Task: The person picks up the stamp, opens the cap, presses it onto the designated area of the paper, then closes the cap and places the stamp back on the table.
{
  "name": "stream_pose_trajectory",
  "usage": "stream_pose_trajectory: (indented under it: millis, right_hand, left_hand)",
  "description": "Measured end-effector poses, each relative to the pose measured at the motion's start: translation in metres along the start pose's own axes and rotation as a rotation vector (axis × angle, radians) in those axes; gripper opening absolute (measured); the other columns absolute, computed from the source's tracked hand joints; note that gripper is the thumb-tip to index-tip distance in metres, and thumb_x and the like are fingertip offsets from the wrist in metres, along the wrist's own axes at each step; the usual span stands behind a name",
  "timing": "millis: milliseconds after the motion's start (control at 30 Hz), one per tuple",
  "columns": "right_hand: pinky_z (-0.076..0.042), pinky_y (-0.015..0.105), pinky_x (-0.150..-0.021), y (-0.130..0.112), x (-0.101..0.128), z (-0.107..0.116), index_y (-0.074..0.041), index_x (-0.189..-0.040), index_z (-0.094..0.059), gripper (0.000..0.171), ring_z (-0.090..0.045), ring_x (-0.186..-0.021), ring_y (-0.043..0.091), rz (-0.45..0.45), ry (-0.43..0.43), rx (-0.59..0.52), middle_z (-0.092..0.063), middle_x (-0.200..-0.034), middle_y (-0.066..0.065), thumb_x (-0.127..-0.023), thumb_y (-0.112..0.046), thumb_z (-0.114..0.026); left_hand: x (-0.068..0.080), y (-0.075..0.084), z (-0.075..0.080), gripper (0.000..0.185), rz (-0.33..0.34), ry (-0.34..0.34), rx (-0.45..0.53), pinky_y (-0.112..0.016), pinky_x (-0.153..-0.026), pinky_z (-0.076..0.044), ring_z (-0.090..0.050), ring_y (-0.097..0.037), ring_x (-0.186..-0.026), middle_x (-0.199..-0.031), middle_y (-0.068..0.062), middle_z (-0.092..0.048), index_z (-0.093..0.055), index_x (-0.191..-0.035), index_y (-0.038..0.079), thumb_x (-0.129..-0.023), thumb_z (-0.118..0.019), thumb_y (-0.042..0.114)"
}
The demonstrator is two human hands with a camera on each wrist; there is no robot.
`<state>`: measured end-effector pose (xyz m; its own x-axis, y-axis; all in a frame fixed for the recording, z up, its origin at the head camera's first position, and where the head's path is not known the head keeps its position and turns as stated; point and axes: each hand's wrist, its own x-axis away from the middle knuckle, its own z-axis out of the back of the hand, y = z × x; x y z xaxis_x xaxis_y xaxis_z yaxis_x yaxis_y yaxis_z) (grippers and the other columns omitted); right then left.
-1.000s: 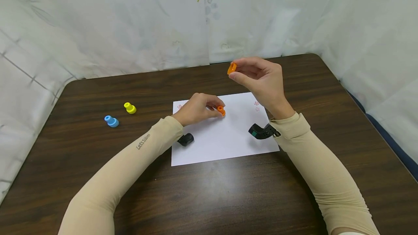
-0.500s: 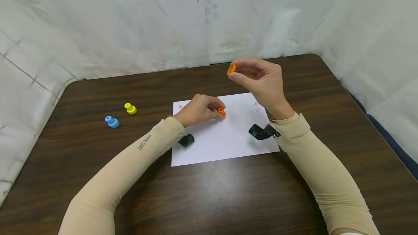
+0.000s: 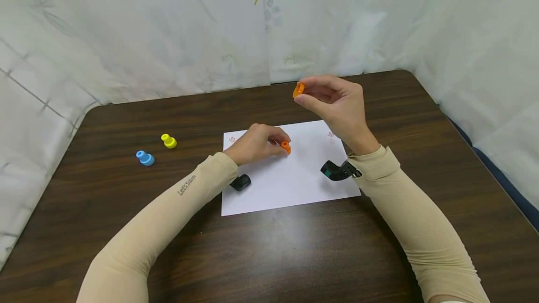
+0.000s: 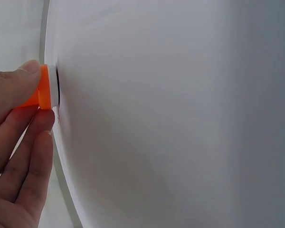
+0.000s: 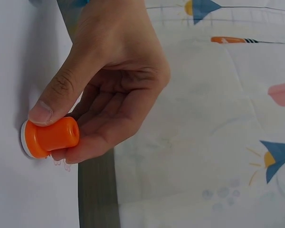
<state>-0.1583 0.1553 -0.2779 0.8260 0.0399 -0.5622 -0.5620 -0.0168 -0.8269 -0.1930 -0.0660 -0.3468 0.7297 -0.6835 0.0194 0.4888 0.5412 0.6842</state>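
Observation:
My left hand (image 3: 261, 145) pinches a small orange stamp (image 3: 286, 147) between thumb and fingertips over the white paper (image 3: 290, 186). Its white base stands right at the sheet in the left wrist view, where the orange body (image 4: 45, 88) shows beside the thumb. In the right wrist view the same stamp (image 5: 52, 137) sits upright on the paper, near faint red prints. Higher up, beyond the paper's far edge, my right hand (image 3: 334, 102) holds a hollow orange cap (image 3: 298, 90) between thumb and fingers.
A yellow stamp (image 3: 169, 141) and a blue stamp (image 3: 145, 158) stand on the dark wooden table (image 3: 252, 256), left of the paper. Small red prints (image 3: 331, 134) mark the paper's far corners. White printed curtains (image 3: 168, 36) hang around the table's far side.

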Motion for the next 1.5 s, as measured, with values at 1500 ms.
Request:
stream_pose_trajectory:
  millis: [1500]
  right_hand:
    - [-0.064, 0.026, -0.084, -0.001, -0.002, 0.006, 0.006, -0.108, -0.076, 0.026, -0.078, -0.087, 0.013, 0.007, 0.027, 0.008, -0.08, -0.095, -0.003, -0.083, 0.006, -0.081]
  left_hand:
    - [-0.003, 0.017, 0.0, 0.021, 0.014, -0.042, -0.129, -0.034, -0.101, -0.059, -0.073, -0.015, -0.1, -0.101, -0.001, -0.08, -0.075, -0.107, 0.013, -0.088, -0.084, 0.017]
